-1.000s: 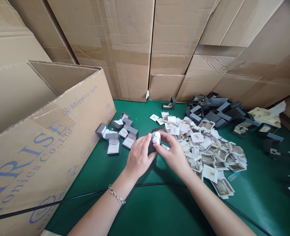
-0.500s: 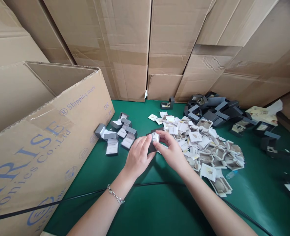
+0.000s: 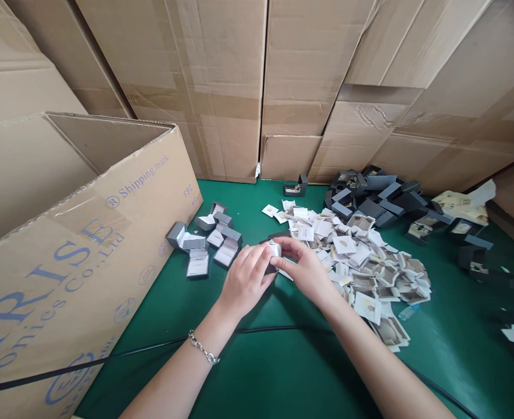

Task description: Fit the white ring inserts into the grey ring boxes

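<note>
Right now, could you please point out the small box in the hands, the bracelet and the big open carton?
small box (image 3: 275, 250), head view, white inside.
bracelet (image 3: 203, 347), head view, chain links.
open carton (image 3: 86, 244), head view, printed side.

We count two hands, the left hand (image 3: 245, 281) and the right hand (image 3: 306, 271), sharing one small box (image 3: 274, 251). About seven grey boxes (image 3: 208, 237) sit to the left; the card heap (image 3: 361, 262) and far dark boxes (image 3: 372, 195) are too many to count. One large carton (image 3: 78, 250) stands left.
</note>
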Tool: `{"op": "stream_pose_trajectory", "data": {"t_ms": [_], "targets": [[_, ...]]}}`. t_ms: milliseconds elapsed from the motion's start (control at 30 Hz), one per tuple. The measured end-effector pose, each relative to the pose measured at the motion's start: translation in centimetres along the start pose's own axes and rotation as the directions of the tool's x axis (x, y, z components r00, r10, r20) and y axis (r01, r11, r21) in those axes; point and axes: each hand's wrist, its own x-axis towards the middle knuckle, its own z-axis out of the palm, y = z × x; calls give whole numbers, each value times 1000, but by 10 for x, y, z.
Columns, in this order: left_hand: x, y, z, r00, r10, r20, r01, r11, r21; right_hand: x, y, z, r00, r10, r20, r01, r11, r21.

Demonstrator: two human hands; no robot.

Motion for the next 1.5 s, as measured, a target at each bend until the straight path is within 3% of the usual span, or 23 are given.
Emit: {"op": "stream_pose_trajectory", "data": {"t_ms": [133, 267, 600, 867, 1200, 1333, 1500], "targets": [[2, 0, -3, 999, -49, 15, 49, 999, -4, -2, 0, 1, 998, -62, -21, 59, 990, -128], [4, -1, -6, 998, -60, 18, 60, 998, -12, -6, -4, 1, 990, -135, 36, 140, 962, -234], [3, -2, -5, 999, -47, 6, 47, 998, -51, -8, -13, -1, 943, -301, 142, 332, 877, -347], [3, -2, -4, 1000, -11, -29, 9, 998, -60, -11, -14, 2, 923, -365, 122, 385, 870, -309], [2, -2, -3, 999, -5, -45, 1, 996, -93, -14, -8, 10, 971, -235, 31, 237, 965, -108], [2, -2, -4, 998, -14, -54, 8, 995, -99, -13, -7, 11, 946, -324, 24, 325, 937, -128], [3, -3, -5, 999, -1, -49, -4, 995, -100, -14, -3, 13, 891, -454, 23, 438, 844, -310]]}}
